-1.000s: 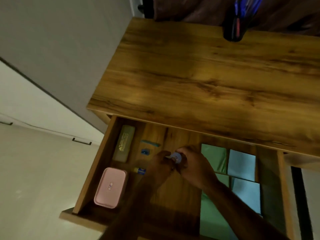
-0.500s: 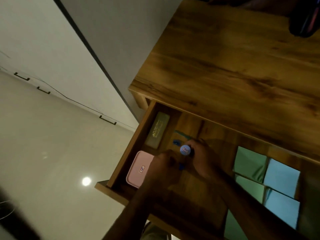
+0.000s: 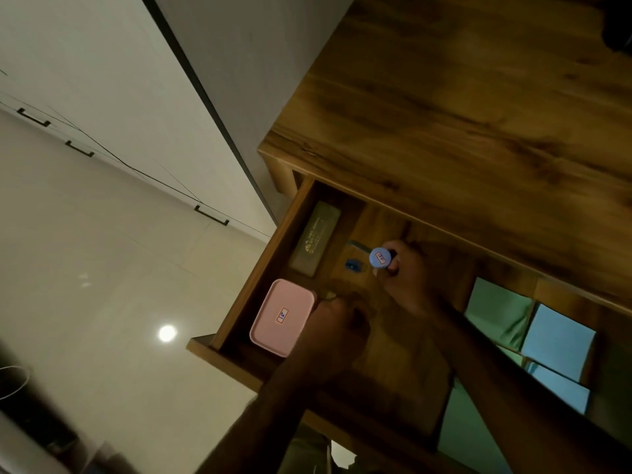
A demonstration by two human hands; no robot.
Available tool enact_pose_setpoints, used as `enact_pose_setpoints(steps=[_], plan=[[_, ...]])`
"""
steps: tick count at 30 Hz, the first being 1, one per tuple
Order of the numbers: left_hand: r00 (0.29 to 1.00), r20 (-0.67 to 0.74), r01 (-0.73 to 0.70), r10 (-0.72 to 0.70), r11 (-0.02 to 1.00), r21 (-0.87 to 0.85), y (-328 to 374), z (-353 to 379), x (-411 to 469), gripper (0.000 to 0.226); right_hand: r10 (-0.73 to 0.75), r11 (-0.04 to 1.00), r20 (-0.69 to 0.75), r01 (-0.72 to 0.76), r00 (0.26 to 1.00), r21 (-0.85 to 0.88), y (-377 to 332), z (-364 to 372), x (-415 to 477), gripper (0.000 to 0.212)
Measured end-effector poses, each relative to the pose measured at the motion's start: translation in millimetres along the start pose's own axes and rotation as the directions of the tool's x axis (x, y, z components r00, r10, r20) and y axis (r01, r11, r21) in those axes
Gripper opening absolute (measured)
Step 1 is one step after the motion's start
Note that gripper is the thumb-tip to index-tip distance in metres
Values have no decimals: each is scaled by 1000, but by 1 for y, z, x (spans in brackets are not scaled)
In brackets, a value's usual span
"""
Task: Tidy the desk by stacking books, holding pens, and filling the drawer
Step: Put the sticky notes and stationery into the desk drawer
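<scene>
The wooden drawer point(image 3: 270, 265) under the desk top point(image 3: 478, 107) stands pulled out. My right hand point(image 3: 407, 278) is inside it, shut on a small upright object with a round blue cap point(image 3: 379, 257) bearing a red label. My left hand point(image 3: 337, 323) is lower in the drawer with curled fingers beside a pink rectangular box point(image 3: 282, 316); whether it holds something is hidden. A long olive case point(image 3: 316, 237) lies along the drawer's left wall. A small blue item point(image 3: 352, 265) and a teal strip point(image 3: 359, 247) lie near the cap.
Green pads point(image 3: 496, 309) and blue pads point(image 3: 557, 336) fill the drawer's right part. A dark pen holder point(image 3: 620, 32) stands at the desk's top right edge. To the left are a pale tiled floor point(image 3: 119, 302) and white cabinet doors with black handles point(image 3: 212, 214).
The view has swung so the drawer sits further right. My right hand has carried the blue-capped object away from my left hand, up toward the drawer's back; my left hand now rests beside the pink box.
</scene>
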State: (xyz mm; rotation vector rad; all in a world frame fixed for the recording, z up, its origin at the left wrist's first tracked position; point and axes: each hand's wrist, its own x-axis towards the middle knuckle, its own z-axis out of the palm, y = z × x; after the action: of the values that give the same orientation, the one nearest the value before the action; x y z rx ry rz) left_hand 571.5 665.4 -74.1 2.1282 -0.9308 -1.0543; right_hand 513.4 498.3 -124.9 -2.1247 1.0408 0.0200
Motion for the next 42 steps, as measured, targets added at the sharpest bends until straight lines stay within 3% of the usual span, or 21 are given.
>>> enact_pose_setpoints(steps=[6,9,12,16,20,25,29,33,35,37,39,40,42], plan=[[996,92,1,-4,1000,30,-4,16,-5,23,-25,987,199,56,980,-149,-6,13,-31,47],[985,171,-5,-9,997,80,-10,20,-8,32,-81,972,222,126,972,-197,-13,20,-34,52],[975,221,-8,-13,995,96,-18,23,-12,20,-159,953,223,209,962,-220,-21,25,-29,55],[956,289,19,-53,993,120,-19,25,-17,21,-164,945,249,224,955,-237,-24,27,-21,54],[950,307,1,-48,988,152,-19,28,-19,23,-140,964,263,192,955,-183,-15,24,-26,58],[970,244,-40,6,990,134,-13,24,-21,22,-119,981,187,145,975,-130,-6,8,-39,45],[975,222,-67,26,981,183,-11,20,-23,29,-127,970,293,181,948,-164,-10,9,-54,32],[958,285,-55,-10,974,219,-8,8,-28,23,-129,943,397,237,909,-236,-17,17,-60,40],[983,182,-65,18,964,258,-2,-1,-35,24,-109,940,420,231,901,-250,-17,20,-59,37],[997,-42,-42,63,922,386,1,-11,-45,28,-103,947,392,211,914,-243,-14,23,-57,33],[964,-235,31,126,824,566,-1,-23,-50,44,-77,945,375,188,924,-267,-12,25,-58,32],[951,-282,87,125,767,635,-3,-29,-50,54,-71,947,361,176,930,-268,-11,26,-58,31],[974,-226,145,27,694,706,-10,-40,-49,72,-77,952,326,167,942,-258,-11,26,-60,32]])
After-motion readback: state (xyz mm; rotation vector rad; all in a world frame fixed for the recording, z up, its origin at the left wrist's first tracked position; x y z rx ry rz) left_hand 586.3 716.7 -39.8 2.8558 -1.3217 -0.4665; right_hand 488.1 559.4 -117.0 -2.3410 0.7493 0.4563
